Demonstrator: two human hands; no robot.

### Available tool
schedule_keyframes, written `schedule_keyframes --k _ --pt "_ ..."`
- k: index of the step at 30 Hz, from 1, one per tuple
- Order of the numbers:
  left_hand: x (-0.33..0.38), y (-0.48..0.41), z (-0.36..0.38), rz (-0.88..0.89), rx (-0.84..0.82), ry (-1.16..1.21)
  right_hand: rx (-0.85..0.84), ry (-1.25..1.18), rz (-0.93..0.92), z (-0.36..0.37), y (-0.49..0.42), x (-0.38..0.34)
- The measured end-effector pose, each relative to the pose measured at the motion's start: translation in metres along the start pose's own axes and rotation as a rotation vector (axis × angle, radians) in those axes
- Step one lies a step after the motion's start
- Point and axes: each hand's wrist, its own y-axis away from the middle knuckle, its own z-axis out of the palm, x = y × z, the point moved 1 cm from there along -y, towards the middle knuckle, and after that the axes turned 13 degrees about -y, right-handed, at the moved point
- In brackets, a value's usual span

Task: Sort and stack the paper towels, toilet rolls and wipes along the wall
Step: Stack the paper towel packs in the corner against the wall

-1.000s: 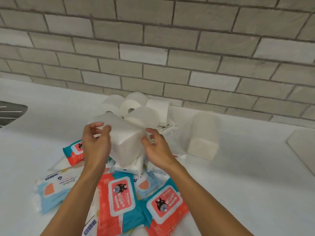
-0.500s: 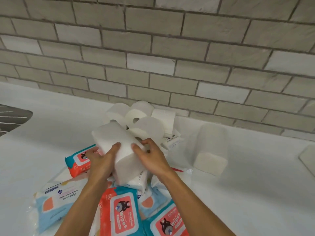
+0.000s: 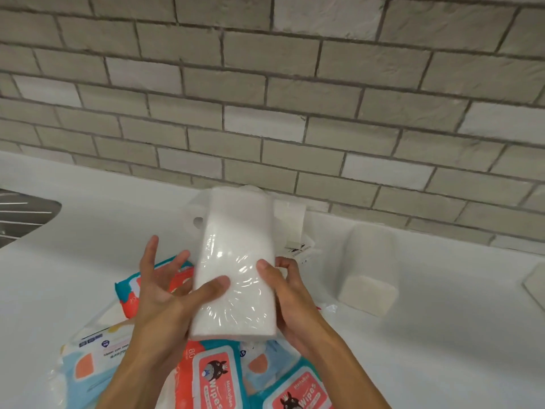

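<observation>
A white pack of paper towels in clear wrap [image 3: 236,261] is lifted above the pile, its long side pointing at the wall. My right hand [image 3: 292,302] grips its right edge, thumb on top. My left hand [image 3: 159,293] supports its left side with the thumb pressed on the wrap and the fingers spread. Behind the pack, white toilet rolls [image 3: 196,214] are mostly hidden. Red and teal wipes packs [image 3: 215,379] and pale blue wipes packs [image 3: 85,364] lie below my hands. Another white towel pack [image 3: 367,270] lies to the right by the wall.
The white counter [image 3: 442,335] runs up to a grey brick wall [image 3: 295,113]. A metal sink [image 3: 20,214] sits at the far left. A pale flat thing [image 3: 535,281] shows at the right edge.
I have lifted the towel pack off the pile and turned it lengthwise toward the wall. My left fingers have spread open; the view has moved closer.
</observation>
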Motion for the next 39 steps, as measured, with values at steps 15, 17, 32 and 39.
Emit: schedule_keyframes --k 15,17,32,39 --pt "-0.022 -0.003 0.047 -0.368 -0.471 -0.054 0.274 0.255 -0.098 -0.061 0.027 -0.020" --pt "-0.025 -0.003 0.051 -0.376 -0.475 -0.079 0.518 0.326 -0.246 -0.086 0.022 -0.035" --pt "-0.022 -0.002 0.073 -0.332 -0.512 -0.098 0.756 0.256 0.197 -0.203 -0.040 -0.066" --pt "-0.029 -0.005 0.081 -0.346 -0.508 -0.096 0.677 0.279 0.306 -0.186 -0.057 -0.063"
